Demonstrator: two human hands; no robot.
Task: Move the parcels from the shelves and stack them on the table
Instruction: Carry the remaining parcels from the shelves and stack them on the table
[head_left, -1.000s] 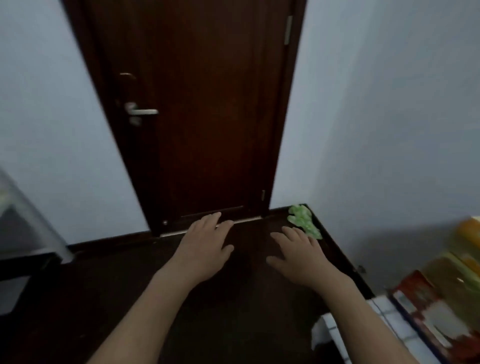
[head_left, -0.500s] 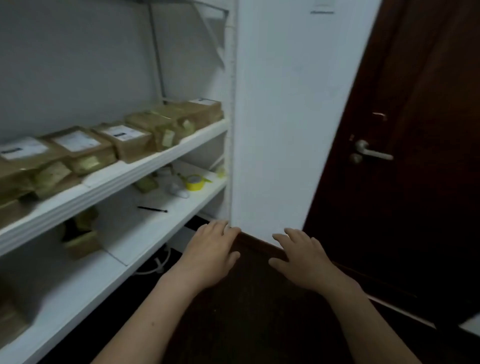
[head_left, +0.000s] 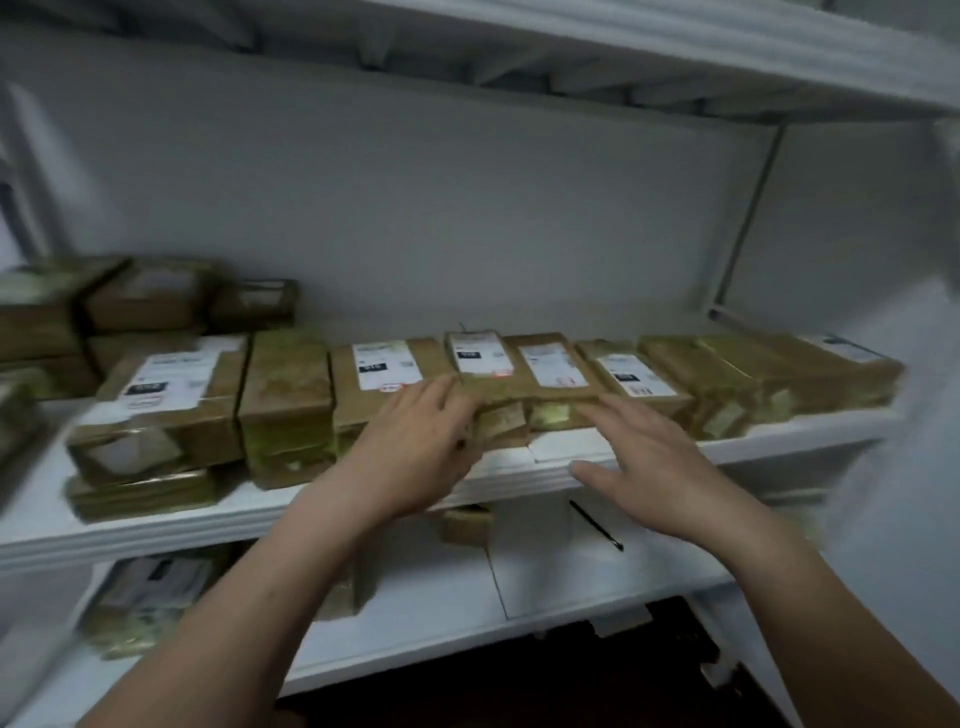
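On the shelf (head_left: 805, 434) the middle parcel (head_left: 550, 366) lies lengthwise toward the wall. Your left hand (head_left: 415, 447) and right hand (head_left: 649, 462), both released and empty, flank its front end.

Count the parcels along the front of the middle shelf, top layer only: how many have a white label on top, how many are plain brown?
Parcels with a white label on top: 6
Parcels with a plain brown top: 3
Total: 9, roughly, since the right end is blurred.
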